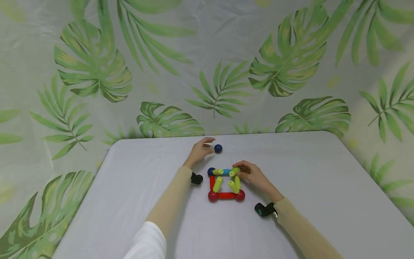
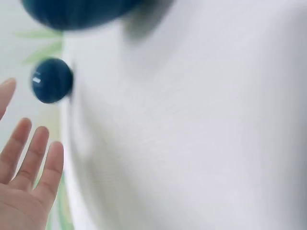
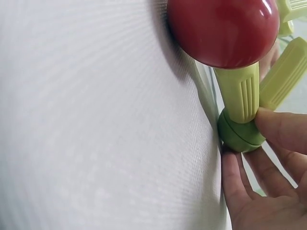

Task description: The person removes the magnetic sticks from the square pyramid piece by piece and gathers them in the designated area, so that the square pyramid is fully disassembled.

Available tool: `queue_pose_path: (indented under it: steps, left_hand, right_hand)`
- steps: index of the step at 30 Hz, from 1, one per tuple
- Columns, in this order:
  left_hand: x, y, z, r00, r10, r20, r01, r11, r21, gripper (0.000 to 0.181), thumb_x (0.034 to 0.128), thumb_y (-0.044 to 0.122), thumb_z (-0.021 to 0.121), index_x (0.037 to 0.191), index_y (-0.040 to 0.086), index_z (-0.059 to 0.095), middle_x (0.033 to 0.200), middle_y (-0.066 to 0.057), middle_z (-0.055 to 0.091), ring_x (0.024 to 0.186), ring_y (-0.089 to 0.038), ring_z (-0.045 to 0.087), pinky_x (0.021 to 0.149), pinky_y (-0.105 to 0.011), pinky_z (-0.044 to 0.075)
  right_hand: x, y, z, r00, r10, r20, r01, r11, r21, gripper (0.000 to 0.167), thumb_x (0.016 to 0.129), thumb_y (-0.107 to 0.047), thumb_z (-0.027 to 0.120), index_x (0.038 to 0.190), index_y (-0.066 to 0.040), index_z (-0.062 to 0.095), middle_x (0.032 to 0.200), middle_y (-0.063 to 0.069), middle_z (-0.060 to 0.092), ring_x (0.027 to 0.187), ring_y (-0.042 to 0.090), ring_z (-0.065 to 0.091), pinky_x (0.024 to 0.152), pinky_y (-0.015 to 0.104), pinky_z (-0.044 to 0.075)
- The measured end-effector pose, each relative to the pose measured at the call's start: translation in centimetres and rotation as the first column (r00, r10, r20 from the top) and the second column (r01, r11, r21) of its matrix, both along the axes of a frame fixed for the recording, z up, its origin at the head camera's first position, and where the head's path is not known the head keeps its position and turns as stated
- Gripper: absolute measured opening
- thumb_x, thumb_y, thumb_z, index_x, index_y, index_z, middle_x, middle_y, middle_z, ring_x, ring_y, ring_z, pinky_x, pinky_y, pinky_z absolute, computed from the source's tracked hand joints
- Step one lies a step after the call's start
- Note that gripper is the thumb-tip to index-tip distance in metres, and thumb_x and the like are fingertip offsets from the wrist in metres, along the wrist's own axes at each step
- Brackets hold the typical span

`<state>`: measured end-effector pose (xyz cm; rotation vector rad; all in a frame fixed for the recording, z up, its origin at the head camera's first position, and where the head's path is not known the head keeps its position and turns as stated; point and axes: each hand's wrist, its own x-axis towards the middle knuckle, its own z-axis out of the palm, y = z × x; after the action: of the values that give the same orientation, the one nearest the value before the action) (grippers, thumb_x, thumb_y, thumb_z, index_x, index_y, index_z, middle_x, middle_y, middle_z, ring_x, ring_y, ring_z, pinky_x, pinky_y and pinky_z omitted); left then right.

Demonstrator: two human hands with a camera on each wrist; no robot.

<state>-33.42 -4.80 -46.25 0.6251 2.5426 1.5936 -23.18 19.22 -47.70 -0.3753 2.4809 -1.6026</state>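
A square frame of rods and balls lies on the table. Its front has two red balls joined by a red rod. A dark blue ball and a green ball form its back corners, with a light blue rod between. Several yellow-green rods stick up from the corners. My right hand pinches the green ball between thumb and fingers. Beyond the frame, my left hand has its fingers spread beside a loose dark blue ball, apparently not touching it.
The table has a white cover, and its far edge lies just behind the loose ball. A leaf-patterned cloth hangs behind. Dark wrist cameras sit at both wrists, the left one close to the frame's left side.
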Motion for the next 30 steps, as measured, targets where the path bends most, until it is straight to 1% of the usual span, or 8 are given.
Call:
queue_pose_path:
  steps: [4,8,11,16,20,23,26,30]
  left_hand:
    - [2.2,-0.9,0.4,0.989,-0.147,-0.032,0.150,0.985,0.084,0.033,0.0907,-0.001,0.061,0.123,-0.001,0.056,0.124,-0.020,0.057,0.113,-0.032,0.054,0.097,-0.038,0.044]
    - [4.7,-1.5,0.5,0.949,-0.317,-0.008,0.317,0.948,0.036,0.024,0.0914,0.000,0.059,0.115,0.001,0.060,0.116,-0.014,0.062,0.111,-0.027,0.056,0.097,-0.039,0.044]
    - [6.0,-1.4,0.4,0.935,-0.353,-0.010,0.353,0.935,-0.026,0.020,0.0914,0.003,0.061,0.112,0.005,0.061,0.112,-0.007,0.064,0.111,-0.022,0.057,0.099,-0.039,0.042]
    - [6.9,-0.9,-0.1,0.936,-0.338,-0.093,0.331,0.940,-0.087,0.018,0.0895,0.002,0.065,0.107,0.006,0.059,0.105,-0.006,0.064,0.107,-0.020,0.058,0.099,-0.035,0.042]
    - [7.1,-0.5,-0.2,0.921,-0.347,-0.178,0.319,0.933,-0.167,0.018,0.0900,0.002,0.064,0.107,0.006,0.060,0.103,-0.005,0.063,0.099,-0.017,0.059,0.094,-0.031,0.045]
    - [7.3,-0.4,0.0,0.914,-0.325,-0.242,0.271,0.934,-0.231,0.017,0.0922,0.006,0.062,0.109,0.009,0.062,0.103,-0.002,0.063,0.096,-0.015,0.057,0.090,-0.030,0.046]
    - [7.0,-0.6,0.1,0.927,-0.265,-0.265,0.202,0.949,-0.241,0.019,0.0918,0.008,0.063,0.111,0.010,0.064,0.105,-0.001,0.062,0.096,-0.015,0.057,0.086,-0.028,0.048]
    - [5.6,-1.8,0.2,0.967,-0.119,-0.225,0.080,0.982,-0.174,0.021,0.0862,0.002,0.069,0.107,0.007,0.067,0.103,-0.004,0.064,0.095,-0.018,0.058,0.083,-0.029,0.049]
  right_hand:
    - [0.0,0.3,0.1,1.000,0.005,-0.007,-0.005,1.000,0.002,0.030,0.094,-0.001,0.057,0.123,0.002,0.056,0.125,0.019,0.056,0.113,0.034,0.054,0.096,0.046,0.044]
    - [-0.1,0.6,0.1,1.000,0.016,-0.006,-0.016,1.000,-0.019,0.031,0.095,-0.002,0.056,0.125,0.003,0.055,0.127,0.020,0.055,0.114,0.035,0.053,0.096,0.047,0.044]
    - [-0.1,0.8,0.0,1.000,0.024,-0.013,-0.025,0.999,-0.032,0.032,0.095,-0.003,0.057,0.126,0.004,0.054,0.127,0.021,0.055,0.114,0.035,0.053,0.095,0.046,0.044]
    - [-0.1,0.8,-0.2,1.000,0.023,-0.011,-0.023,0.999,-0.038,0.032,0.095,-0.005,0.058,0.126,0.003,0.055,0.127,0.019,0.055,0.114,0.034,0.053,0.095,0.044,0.044]
    - [0.0,0.7,-0.3,0.999,0.030,-0.012,-0.031,0.999,-0.037,0.031,0.095,-0.005,0.058,0.125,0.002,0.056,0.127,0.020,0.055,0.114,0.034,0.053,0.096,0.045,0.043]
    - [0.2,0.6,-0.3,0.999,0.037,-0.012,-0.038,0.998,-0.041,0.031,0.094,-0.005,0.058,0.124,0.002,0.056,0.126,0.020,0.055,0.114,0.035,0.053,0.097,0.047,0.042]
    - [0.3,0.3,-0.1,0.999,0.044,-0.007,-0.044,0.998,-0.045,0.031,0.095,-0.005,0.058,0.125,0.003,0.056,0.127,0.020,0.055,0.114,0.034,0.053,0.097,0.047,0.043]
    - [0.4,0.2,0.0,0.999,0.047,-0.008,-0.047,0.998,-0.043,0.031,0.095,-0.004,0.057,0.125,0.004,0.055,0.128,0.020,0.054,0.113,0.033,0.053,0.097,0.046,0.043]
